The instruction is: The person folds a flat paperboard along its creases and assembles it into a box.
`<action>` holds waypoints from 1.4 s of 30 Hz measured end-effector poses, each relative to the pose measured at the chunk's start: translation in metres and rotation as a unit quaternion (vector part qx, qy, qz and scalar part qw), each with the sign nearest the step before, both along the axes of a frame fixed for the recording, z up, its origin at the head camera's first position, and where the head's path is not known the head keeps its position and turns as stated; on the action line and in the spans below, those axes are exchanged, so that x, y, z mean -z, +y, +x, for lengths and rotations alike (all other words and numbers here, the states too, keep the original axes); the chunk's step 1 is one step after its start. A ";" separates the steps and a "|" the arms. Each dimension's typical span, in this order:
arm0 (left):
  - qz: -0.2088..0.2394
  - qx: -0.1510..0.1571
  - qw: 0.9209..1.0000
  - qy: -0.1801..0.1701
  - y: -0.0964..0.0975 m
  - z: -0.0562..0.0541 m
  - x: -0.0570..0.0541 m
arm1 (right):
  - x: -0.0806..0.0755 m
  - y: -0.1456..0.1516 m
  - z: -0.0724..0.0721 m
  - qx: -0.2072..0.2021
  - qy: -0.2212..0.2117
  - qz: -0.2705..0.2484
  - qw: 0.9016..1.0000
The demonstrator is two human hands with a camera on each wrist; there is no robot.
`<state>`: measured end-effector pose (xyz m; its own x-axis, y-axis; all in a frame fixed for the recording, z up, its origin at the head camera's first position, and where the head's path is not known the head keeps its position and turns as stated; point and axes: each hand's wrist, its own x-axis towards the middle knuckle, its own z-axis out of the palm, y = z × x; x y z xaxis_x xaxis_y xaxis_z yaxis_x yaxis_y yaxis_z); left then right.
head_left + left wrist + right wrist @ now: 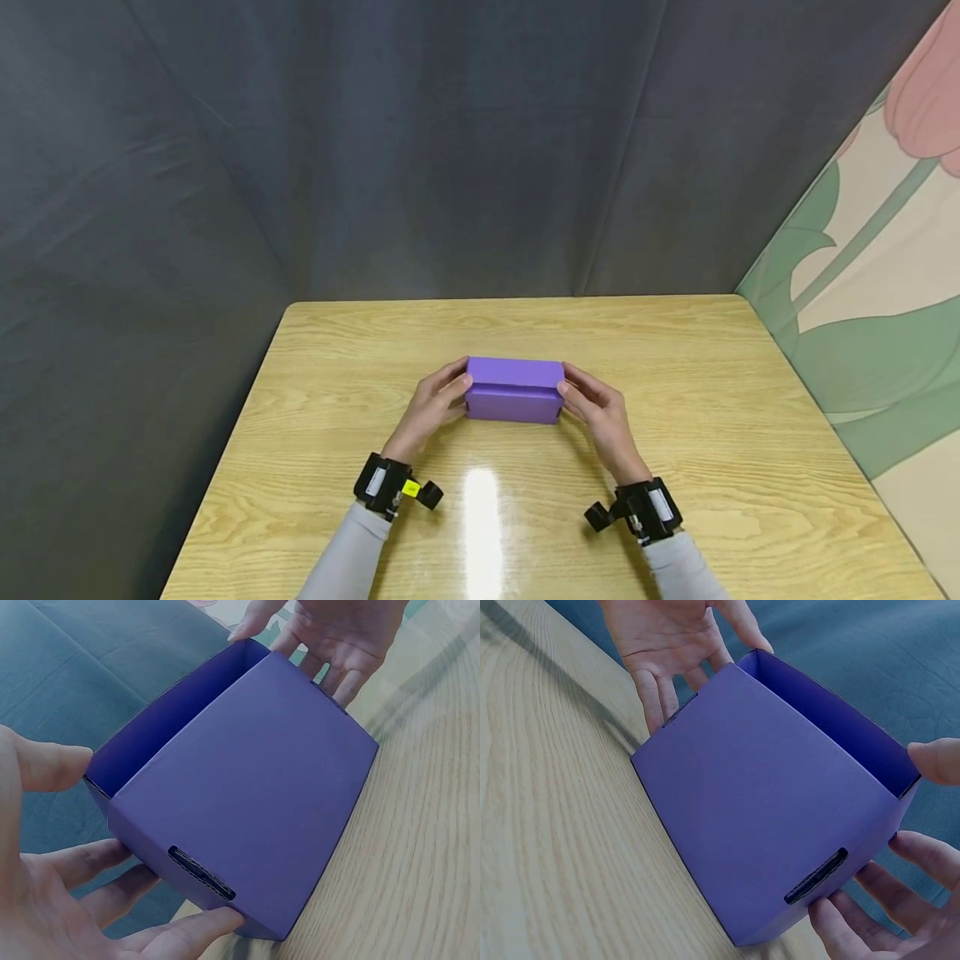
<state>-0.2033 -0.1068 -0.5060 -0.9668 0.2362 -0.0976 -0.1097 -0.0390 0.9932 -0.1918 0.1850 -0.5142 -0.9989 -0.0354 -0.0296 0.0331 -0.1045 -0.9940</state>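
A purple cardboard box (513, 406) is held between both hands over the table, one hand at each end. My left hand (429, 414) grips its left end, thumb at the upper rim and fingers along the side and lower edge. At the other end my right hand (606, 417) holds it in much the same way. Both wrist views show a narrow opening along the box's top and dark slots near the ends of its broad face (247, 765). In the right wrist view, the right thumb (936, 760) presses at the rim's corner.
The light wooden table (337, 358) extends around the box, with a bright reflection in front. A dark grey curtain (465, 167) hangs behind and at the left. To the right is a flower-patterned cloth (885, 358). Each wrist wears a black camera mount (386, 483).
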 end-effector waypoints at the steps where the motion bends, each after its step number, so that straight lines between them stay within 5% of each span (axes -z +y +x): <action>1: 0.003 0.000 1.000 -0.002 0.000 0.000 0.000 | 0.000 0.000 0.000 0.000 0.000 -0.001 1.000; 42: -0.022 0.007 1.000 0.013 0.003 0.011 -0.007 | -0.005 0.012 0.008 -0.010 0.005 0.079 0.997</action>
